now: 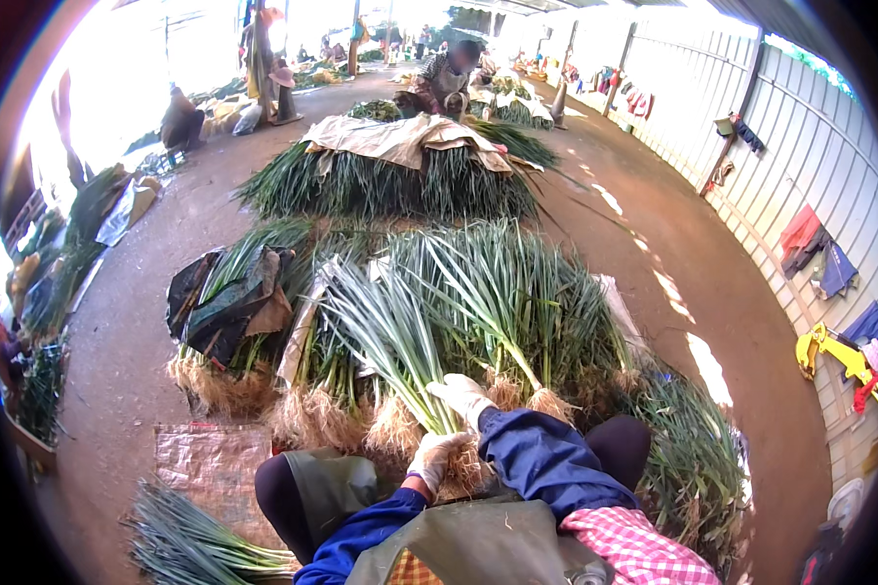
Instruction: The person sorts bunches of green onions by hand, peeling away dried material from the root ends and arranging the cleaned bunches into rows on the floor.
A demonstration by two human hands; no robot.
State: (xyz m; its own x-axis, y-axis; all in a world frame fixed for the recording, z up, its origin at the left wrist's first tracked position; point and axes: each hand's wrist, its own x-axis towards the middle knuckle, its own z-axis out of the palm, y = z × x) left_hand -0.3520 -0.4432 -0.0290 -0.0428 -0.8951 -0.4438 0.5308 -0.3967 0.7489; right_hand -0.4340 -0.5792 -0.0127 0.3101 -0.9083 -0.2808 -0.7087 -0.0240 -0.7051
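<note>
Nearest, a small bunch of green onions (190, 546) lies by a woven sack (210, 466) spread flat on the dirt floor (127, 341). Just above the person's knees, the gloved left hand (432, 458) is closed around the root end of a green onion bundle (390, 341); the gloved right hand (463, 397) rests on its stalks, fingers curled over them. Behind spreads a big heap of onions (517, 292), then a cloth-covered pile (400, 171), another worker (449, 78), and a corrugated wall (800, 156) hung with clothes.
</note>
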